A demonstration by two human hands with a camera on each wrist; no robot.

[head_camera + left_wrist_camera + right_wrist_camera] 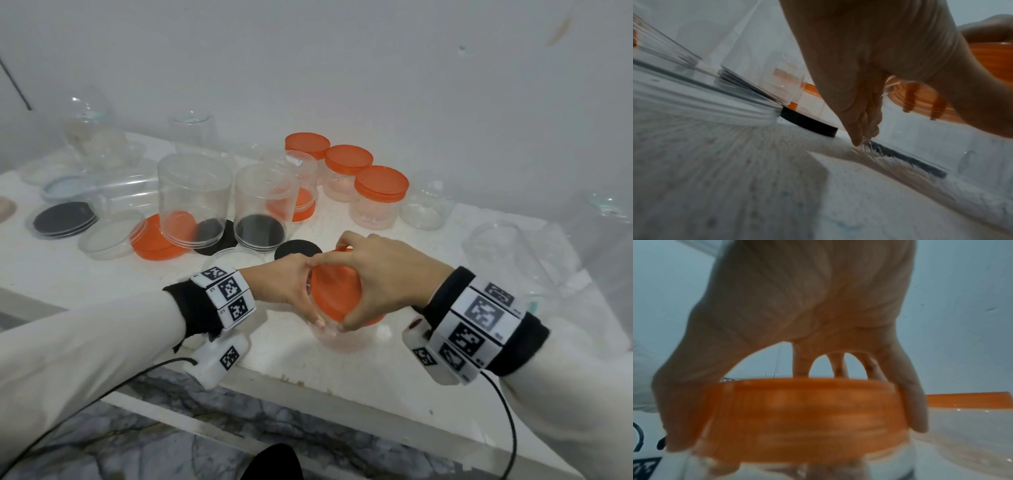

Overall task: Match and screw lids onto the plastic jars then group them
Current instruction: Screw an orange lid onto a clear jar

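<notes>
Near the front edge of the white table, the right hand grips an orange lid from above, fingers curled round its rim, seated on a clear plastic jar. Left hand clasps the jar's side. Three orange-lidded jars stand grouped behind, near loose black lids.

Black lid and upturned jars crowd behind hands.

Counter: was white, speckled, with a chipped front edge.
Floor: was grey-veined marble.
Wall: was plain white.
</notes>
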